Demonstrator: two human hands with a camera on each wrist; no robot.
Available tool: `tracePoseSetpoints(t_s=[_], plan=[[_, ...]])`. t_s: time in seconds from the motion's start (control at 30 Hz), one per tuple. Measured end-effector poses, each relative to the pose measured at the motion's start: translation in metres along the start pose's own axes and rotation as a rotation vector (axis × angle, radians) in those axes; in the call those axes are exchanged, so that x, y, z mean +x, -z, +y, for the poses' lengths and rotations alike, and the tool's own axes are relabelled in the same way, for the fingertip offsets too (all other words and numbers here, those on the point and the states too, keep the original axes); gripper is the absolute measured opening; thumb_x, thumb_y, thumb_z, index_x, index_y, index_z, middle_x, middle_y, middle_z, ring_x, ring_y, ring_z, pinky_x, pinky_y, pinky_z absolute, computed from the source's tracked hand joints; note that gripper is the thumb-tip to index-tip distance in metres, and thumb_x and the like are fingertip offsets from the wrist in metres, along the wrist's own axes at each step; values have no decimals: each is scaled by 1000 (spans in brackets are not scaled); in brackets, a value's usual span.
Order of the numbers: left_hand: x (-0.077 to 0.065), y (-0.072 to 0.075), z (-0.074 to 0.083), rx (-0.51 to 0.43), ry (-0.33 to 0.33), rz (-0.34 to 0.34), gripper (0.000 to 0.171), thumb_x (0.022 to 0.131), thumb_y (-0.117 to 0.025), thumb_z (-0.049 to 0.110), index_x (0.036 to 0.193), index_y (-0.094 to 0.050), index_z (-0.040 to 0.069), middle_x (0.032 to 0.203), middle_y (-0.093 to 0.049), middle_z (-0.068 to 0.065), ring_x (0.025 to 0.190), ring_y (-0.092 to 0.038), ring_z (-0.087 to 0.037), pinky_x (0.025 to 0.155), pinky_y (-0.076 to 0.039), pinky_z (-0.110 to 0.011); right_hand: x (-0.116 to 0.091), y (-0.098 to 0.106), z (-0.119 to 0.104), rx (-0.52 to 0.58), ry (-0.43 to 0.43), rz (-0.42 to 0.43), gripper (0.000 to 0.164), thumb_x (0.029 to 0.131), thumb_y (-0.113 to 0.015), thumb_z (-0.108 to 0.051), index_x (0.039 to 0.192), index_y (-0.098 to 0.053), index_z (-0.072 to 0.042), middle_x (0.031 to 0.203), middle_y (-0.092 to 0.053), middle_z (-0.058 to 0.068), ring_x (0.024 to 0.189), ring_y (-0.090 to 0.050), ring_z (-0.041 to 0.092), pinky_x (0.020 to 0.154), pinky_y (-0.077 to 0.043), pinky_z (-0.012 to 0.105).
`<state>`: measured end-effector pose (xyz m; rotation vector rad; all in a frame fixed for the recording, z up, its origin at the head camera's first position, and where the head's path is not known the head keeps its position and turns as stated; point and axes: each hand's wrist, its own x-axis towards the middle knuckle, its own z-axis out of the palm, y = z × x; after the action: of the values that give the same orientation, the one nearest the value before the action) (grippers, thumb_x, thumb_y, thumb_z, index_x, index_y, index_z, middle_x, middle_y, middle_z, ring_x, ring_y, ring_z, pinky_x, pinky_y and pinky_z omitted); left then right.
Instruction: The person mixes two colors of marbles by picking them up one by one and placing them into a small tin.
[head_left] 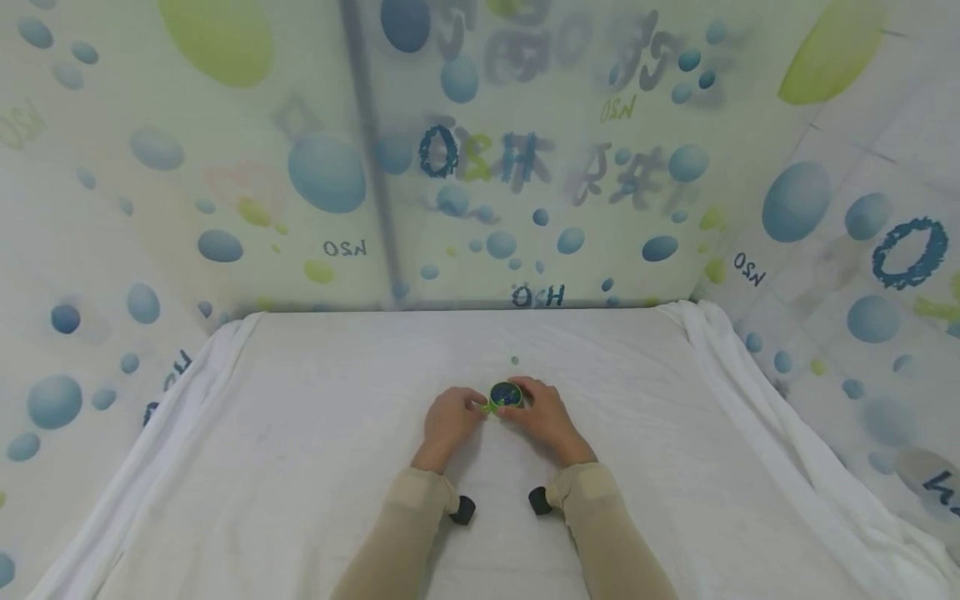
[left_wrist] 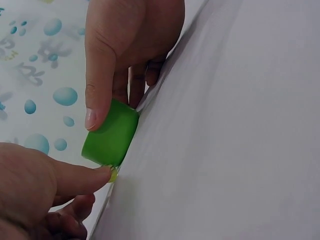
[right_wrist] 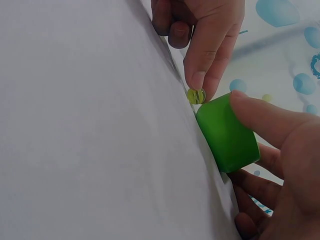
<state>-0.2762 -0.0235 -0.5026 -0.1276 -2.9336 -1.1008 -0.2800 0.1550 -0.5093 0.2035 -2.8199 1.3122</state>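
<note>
A small green cup (head_left: 505,395) sits on the white cloth, its mouth facing up; the dark inside is too small to make out. My right hand (head_left: 549,417) grips its wall, with the thumb on the near side, as the right wrist view also shows. Close by on the left, my left hand (head_left: 452,418) pinches a clear marble with a yellow-green swirl (right_wrist: 196,96) between thumb and forefinger. That marble is low beside the cup's base, near the cloth. Another small greenish round piece, perhaps a marble (head_left: 514,360), lies just beyond the cup.
White cloth (head_left: 337,400) covers the table and bunches in folds along the left and right edges. Behind and at both sides hang pale curtains (head_left: 495,208) printed with blue and green dots and lettering. A black wrist device (head_left: 463,510) shows at each cuff.
</note>
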Motion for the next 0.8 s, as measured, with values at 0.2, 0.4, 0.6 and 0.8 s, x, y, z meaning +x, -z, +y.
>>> tracePoseSetpoints(t_s=[0.2, 0.4, 0.6, 0.8], plan=[[-2, 2, 1, -8, -3, 6, 14, 86, -70, 18, 99, -73, 15, 95, -65, -4, 88, -60, -23, 81, -48, -40, 0, 0, -1, -10, -8, -2, 55, 82, -79, -30, 131, -59, -12, 133, -57, 12, 125, -46, 35, 104, -33, 53], [-2, 3, 3, -26, -6, 16, 14, 86, -70, 16, 99, -73, 15, 96, -65, -5, 90, -60, -24, 80, -48, -41, 0, 0, 0, -12, -14, -1, 55, 82, -79, -30, 131, -59, -12, 133, -57, 12, 125, -46, 35, 104, -33, 53], [1, 2, 1, -33, -16, 36, 13, 87, -70, 15, 99, -74, 15, 93, -64, -4, 87, -58, -22, 78, -47, -40, 1, 0, 1, -16, -26, -4, 56, 82, -79, -31, 131, -59, -13, 133, -57, 12, 124, -46, 35, 104, -33, 52], [3, 3, 1, -32, -14, 34, 13, 87, -71, 17, 100, -74, 16, 90, -63, -3, 84, -57, -20, 75, -47, -39, 1, 0, 1, -24, -20, -10, 56, 82, -78, -31, 132, -58, -13, 133, -56, 12, 123, -46, 35, 103, -34, 53]])
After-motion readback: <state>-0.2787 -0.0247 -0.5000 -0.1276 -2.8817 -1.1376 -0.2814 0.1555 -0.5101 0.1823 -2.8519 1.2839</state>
